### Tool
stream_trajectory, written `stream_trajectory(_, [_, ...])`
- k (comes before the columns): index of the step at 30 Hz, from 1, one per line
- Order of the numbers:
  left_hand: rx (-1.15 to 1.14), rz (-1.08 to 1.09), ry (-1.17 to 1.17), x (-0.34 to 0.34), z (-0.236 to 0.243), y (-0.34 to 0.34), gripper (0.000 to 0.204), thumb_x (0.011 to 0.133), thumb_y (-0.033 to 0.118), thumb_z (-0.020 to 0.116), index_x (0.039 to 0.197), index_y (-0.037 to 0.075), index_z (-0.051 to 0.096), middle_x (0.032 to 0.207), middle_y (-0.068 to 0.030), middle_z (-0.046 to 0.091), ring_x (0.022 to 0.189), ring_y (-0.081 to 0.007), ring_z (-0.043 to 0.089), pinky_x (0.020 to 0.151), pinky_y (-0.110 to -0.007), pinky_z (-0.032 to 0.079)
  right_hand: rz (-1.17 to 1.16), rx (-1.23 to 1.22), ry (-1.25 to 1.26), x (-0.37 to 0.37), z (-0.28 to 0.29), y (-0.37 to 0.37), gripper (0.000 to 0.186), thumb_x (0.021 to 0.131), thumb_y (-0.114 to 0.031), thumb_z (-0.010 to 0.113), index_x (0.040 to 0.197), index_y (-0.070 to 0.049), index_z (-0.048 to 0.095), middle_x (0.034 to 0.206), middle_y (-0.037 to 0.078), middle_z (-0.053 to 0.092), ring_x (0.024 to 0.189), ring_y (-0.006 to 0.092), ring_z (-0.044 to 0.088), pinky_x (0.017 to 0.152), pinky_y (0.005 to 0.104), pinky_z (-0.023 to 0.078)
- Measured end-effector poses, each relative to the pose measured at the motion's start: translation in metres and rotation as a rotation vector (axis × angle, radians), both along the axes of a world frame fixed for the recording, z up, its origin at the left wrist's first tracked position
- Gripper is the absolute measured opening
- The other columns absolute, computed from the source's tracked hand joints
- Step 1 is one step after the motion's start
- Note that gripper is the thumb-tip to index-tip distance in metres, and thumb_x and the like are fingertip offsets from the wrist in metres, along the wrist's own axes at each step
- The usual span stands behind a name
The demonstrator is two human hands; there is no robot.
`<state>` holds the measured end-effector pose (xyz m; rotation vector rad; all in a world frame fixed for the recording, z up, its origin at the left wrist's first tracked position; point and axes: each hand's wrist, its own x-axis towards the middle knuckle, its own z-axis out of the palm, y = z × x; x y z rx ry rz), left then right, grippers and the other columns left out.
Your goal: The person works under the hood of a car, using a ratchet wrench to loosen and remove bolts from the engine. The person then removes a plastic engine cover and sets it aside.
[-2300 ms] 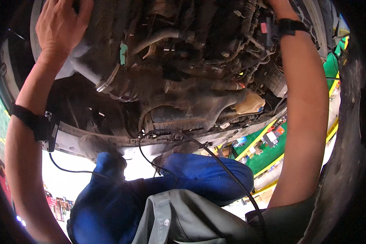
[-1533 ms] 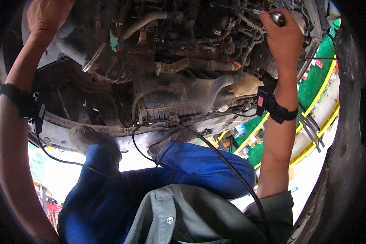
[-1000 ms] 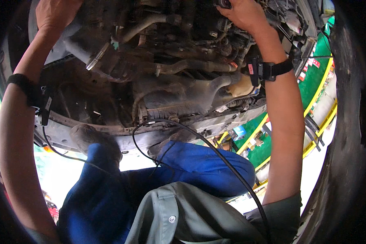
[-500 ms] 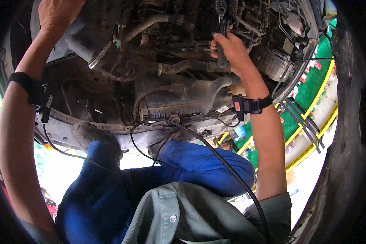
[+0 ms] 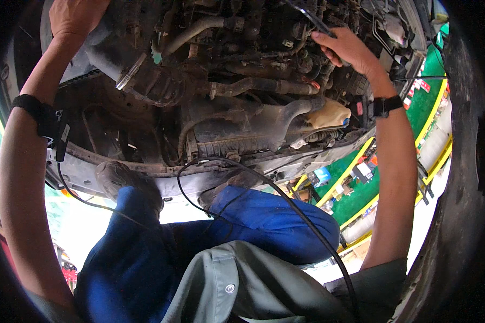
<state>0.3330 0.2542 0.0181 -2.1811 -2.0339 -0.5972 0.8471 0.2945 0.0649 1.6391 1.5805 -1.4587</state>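
Observation:
My right hand [image 5: 350, 49] is closed round the handle of a ratchet wrench [image 5: 313, 19] above the right part of an engine bay. The wrench slants up to the left, and its head is cut off or hidden at the top edge. At the upper left, my left hand [image 5: 78, 20] rests by a dark plastic engine part [image 5: 109, 60]; its fingers run out of the picture. Between the hands lie a bent grey pipe [image 5: 196, 33], a silver clamp [image 5: 132, 71] and dusty hoses [image 5: 253, 86].
A yellowish plastic tank [image 5: 330, 115] with a blue cap sits right of the engine. A black cable [image 5: 285, 199] loops across my blue trousers [image 5: 269, 218]. Yellow-edged shelving [image 5: 355, 212] with green surfaces stands at the right, and a dark panel [image 5: 461, 161] borders that side.
My right hand has moved right and slightly up with the ratchet wrench. The wrench has turned from nearly upright to a leftward slant. My left hand has stayed almost still.

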Motion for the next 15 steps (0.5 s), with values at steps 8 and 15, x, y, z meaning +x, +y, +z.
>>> stream_trajectory(8, [-0.046, 0.017, 0.023, 0.004, 0.005, -0.002, 0.017, 0.093, 0.015, 0.057, 0.095, 0.004, 0.045, 0.094, -0.0198, 0.046, 0.090, -0.0431, 0.051, 0.078, -0.052, 0.042, -0.361, 0.217, -0.060, -0.022, -0.002, -0.038, 0.038, 0.093, -0.033, 0.078, 0.067, -0.010, 0.062, 0.054, -0.002, 0.048, 0.043, 0.0089, 0.042, 0.043, 0.0320, 0.031])
stream_trajectory(15, [-0.051, -0.011, 0.023, -0.002, 0.000, 0.000, 0.015, 0.095, 0.013, 0.056, 0.095, 0.005, 0.043, 0.093, -0.0193, 0.045, 0.088, -0.0426, 0.051, 0.076, -0.053, 0.041, -0.518, 0.407, -0.093, -0.017, -0.022, -0.049, 0.032, 0.078, -0.029, 0.081, 0.060, -0.011, 0.062, 0.054, -0.003, 0.048, 0.046, 0.0104, 0.037, 0.046, 0.0359, 0.028])
